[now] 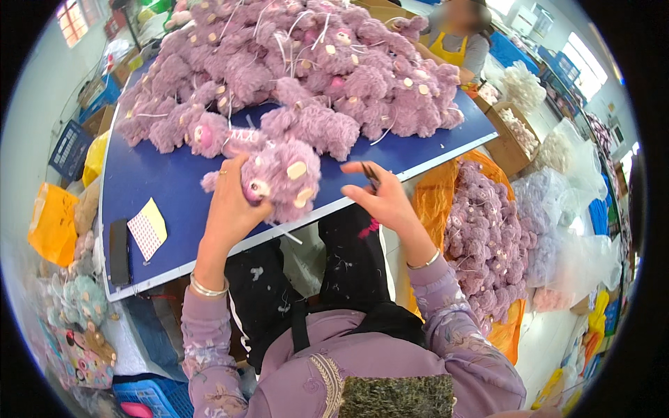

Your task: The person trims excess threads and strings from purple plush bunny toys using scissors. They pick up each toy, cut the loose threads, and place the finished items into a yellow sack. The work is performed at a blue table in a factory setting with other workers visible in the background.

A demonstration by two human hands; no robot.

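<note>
Closest to the camera, a dark green, speckled rectangular piece [397,398] covers part of my mauve long-sleeved top [383,359], and beyond it my black trousers [268,282] reach under the table edge. My left hand [233,202] is closed round a fluffy mauve plush toy with cream oval patches [296,184], its fingers pressed into the fur. I hold this toy just over the near edge of a blue tabletop with a pale rim [185,191], and a thin white strip [287,235] hangs below it. My right hand [380,195] is apart from the toy, to its right, thumb and forefinger spread, the other fingers curled round a small dark tool [371,177] whose kind I cannot make out.

Just behind the held toy lies another mauve plush [324,131], and past that rises a big heap of similar mauve plush toys [244,73]. At the table's left end are a black oblong object [120,254] and a white sheet with rows of red marks [145,233]. To my right, an orange sack [428,195] holds more mauve plush pieces [488,244]. Across the table sits a person in a yellow apron [449,50].
</note>
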